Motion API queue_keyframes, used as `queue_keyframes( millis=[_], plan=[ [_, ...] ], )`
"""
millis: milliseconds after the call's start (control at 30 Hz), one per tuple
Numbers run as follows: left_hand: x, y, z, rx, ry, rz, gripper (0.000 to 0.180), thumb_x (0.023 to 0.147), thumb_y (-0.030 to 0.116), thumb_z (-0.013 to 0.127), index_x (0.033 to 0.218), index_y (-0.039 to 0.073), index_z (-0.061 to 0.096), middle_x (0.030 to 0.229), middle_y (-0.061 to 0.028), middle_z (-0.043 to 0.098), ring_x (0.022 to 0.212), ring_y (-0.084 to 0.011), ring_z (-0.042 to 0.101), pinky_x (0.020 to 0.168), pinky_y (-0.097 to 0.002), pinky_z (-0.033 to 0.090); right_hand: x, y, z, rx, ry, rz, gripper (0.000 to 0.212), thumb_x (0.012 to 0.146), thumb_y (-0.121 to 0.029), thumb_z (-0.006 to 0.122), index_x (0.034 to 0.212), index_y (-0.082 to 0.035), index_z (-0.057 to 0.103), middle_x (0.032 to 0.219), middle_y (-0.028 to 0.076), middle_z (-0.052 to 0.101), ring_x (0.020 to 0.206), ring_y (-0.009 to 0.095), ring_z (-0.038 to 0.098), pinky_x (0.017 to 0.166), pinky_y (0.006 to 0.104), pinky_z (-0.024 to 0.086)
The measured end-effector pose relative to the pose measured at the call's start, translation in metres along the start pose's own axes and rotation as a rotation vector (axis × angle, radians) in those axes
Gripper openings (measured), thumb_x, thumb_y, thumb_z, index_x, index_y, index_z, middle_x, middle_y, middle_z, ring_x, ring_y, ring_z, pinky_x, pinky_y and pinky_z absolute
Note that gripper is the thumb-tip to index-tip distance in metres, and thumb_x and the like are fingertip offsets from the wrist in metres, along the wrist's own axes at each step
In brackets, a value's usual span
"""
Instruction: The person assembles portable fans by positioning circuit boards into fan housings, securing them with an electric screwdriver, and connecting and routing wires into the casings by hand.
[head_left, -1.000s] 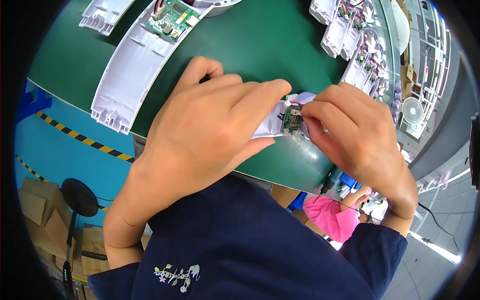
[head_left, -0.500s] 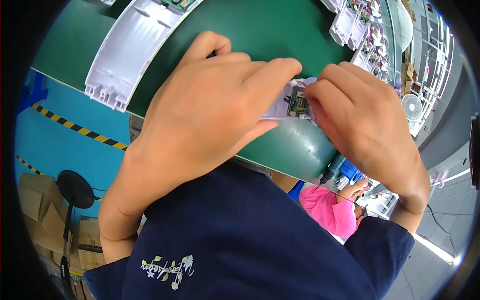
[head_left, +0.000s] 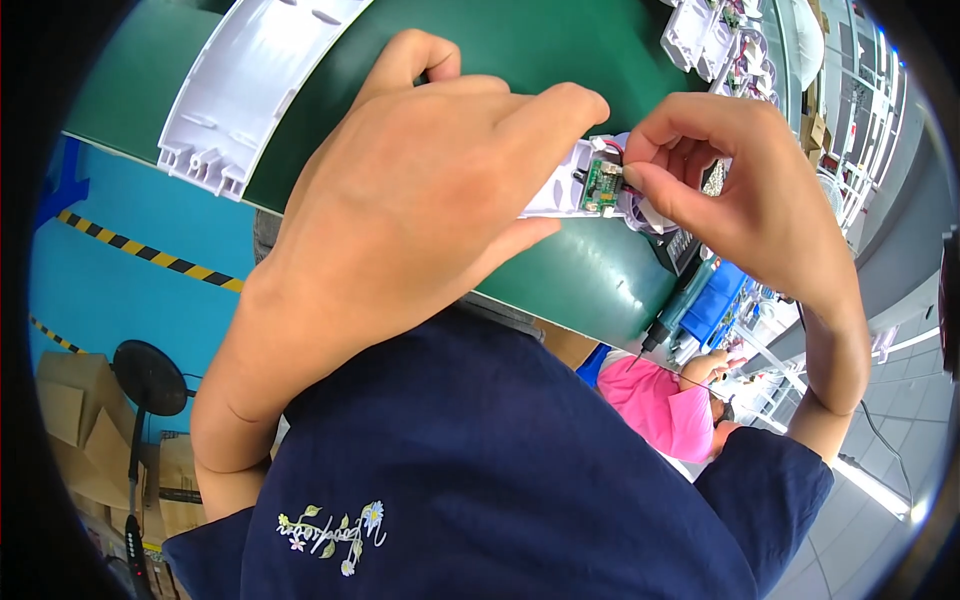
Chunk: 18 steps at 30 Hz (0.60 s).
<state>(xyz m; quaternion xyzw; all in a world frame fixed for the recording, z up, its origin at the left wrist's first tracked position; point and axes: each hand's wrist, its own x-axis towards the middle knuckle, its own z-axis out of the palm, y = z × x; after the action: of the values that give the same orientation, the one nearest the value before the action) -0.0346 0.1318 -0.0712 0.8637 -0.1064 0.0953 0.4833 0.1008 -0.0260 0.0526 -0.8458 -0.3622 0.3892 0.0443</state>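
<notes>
My left hand (head_left: 420,190) is wrapped over a white plastic housing (head_left: 557,192) and grips it above the green tabletop, hiding much of it. In the housing's right end lies a small green circuit board (head_left: 602,187), with a red wire (head_left: 614,147) and a white connector (head_left: 599,143) by its upper edge. My right hand (head_left: 740,180) has its thumb and index finger pinched together at the board's upper right edge. Whatever sits between those fingertips is too small to make out. The other right fingers are curled.
A large curved white shell (head_left: 245,90) lies on the table (head_left: 540,45) at the upper left. Several white shells with wiring (head_left: 700,45) stand at the far right. A teal power screwdriver (head_left: 680,300) lies beside a blue object (head_left: 722,305). A person in pink (head_left: 660,405) sits beyond.
Both hands and the housing have shifted slightly up in the picture. My right hand has turned and its fingers have drawn back into a pinch, uncovering more of the housing's right end.
</notes>
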Motion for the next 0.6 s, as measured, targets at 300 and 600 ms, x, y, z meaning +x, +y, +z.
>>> queue_keyframes(
  millis=[300, 600],
  plan=[
    [0.001, -0.002, 0.001, -0.023, 0.013, 0.022, 0.059, 0.068, 0.016, 0.084, 0.122, 0.008, 0.062, 0.11, -0.0044, 0.07, 0.082, -0.0229, 0.062, 0.083, -0.0351, 0.039, 0.006, -0.007, 0.0, -0.133, -0.007, -0.035, 0.011, 0.086, -0.004, 0.07, 0.09, 0.005, 0.066, 0.076, 0.01, 0.065, 0.065, 0.016, 0.063, 0.061, 0.0284, 0.051],
    [0.001, -0.001, 0.001, -0.023, 0.027, -0.018, 0.061, 0.068, 0.014, 0.084, 0.124, 0.015, 0.061, 0.102, -0.0021, 0.072, 0.084, -0.027, 0.051, 0.083, -0.0347, 0.039, 0.004, -0.007, -0.004, -0.099, -0.035, 0.085, 0.012, 0.089, -0.008, 0.07, 0.095, 0.002, 0.069, 0.083, 0.01, 0.072, 0.073, 0.015, 0.067, 0.065, 0.0277, 0.053]
  ],
)
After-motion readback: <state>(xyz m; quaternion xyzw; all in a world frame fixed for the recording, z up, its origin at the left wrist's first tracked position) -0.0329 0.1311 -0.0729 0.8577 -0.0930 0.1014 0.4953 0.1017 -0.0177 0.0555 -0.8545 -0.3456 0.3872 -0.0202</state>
